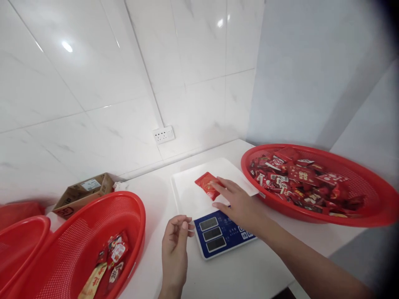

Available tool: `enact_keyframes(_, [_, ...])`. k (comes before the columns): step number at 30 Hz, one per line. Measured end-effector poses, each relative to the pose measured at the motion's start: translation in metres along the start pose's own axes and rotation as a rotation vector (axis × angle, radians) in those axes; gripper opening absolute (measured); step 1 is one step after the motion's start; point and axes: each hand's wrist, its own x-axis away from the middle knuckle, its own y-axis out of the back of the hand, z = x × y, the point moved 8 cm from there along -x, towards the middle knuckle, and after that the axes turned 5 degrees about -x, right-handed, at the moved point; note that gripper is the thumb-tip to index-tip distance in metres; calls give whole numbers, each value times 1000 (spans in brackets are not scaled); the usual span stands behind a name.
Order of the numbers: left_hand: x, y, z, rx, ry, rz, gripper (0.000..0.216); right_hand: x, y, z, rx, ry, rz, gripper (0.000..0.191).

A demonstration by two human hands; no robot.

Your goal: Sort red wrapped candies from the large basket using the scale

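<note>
A red snack packet (208, 184) lies on the white platter of a blue-fronted weighing scale (190, 195). My right hand (238, 203) reaches over the scale, fingers stretched out flat, with its fingertips touching the packet. My left hand (175, 245) hovers just left of the scale's display (213, 234), fingers loosely curled and thumb near the fingertips, with nothing visible in it.
A wide red basket (368, 207) heaped with red packets stands to the right. A red basket (131, 207) with a few packets sits at the front left, another red basket (18, 241) beside it. A cardboard box (84, 193) and a wall socket (163, 134) are behind.
</note>
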Motion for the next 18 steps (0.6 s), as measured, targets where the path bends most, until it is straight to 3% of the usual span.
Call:
enact_keyframes(4, [4, 15, 10, -103, -26, -45, 28, 34, -11, 1, -6, 82, 31, 36])
enact_keyframes(7, [6, 22, 22, -87, -15, -65, 31, 79, 2, -24, -16, -86, -59, 26])
enact_keyframes(12, [11, 18, 28, 60, 6, -22, 27, 150, 11, -88, 51, -518, -106, 30])
enact_keyframes(18, [10, 18, 28, 179, 65, -6, 26, 172, 5, -101, 199, -533, -278, 31])
